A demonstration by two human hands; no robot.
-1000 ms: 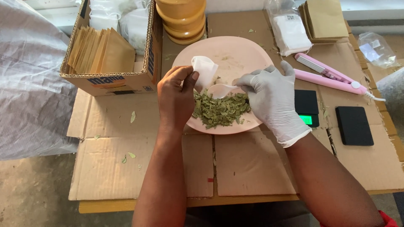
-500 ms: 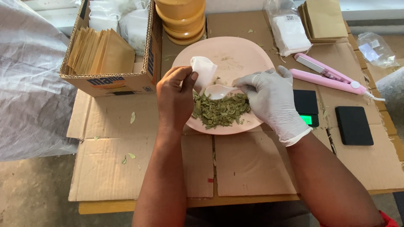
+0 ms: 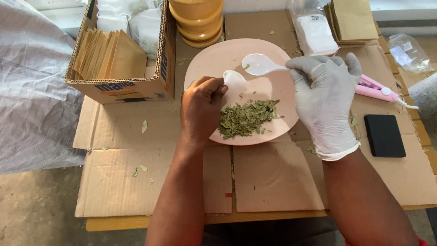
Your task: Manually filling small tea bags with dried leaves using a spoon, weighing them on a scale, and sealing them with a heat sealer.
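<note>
Bare left hand [image 3: 200, 107] over round pink plastic plate [image 3: 227, 59], fingers pinched on small white filter pouch [image 3: 234, 79]. White-gloved right hand [image 3: 325, 91], fingers clamped on handle of white plastic spoon [image 3: 259, 64], bowl raised above plate. Heap of dried green leaves [image 3: 248, 117] on plate's near side. Cardboard-covered counter [image 3: 273, 177] beneath.

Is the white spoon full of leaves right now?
No. The white spoon held in the gloved right hand is nearly empty, while the dried leaves lie heaped on the pink plate.

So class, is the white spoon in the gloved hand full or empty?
Nearly empty: the white spoon shows a bare bowl with one small green leaf bit.
</note>
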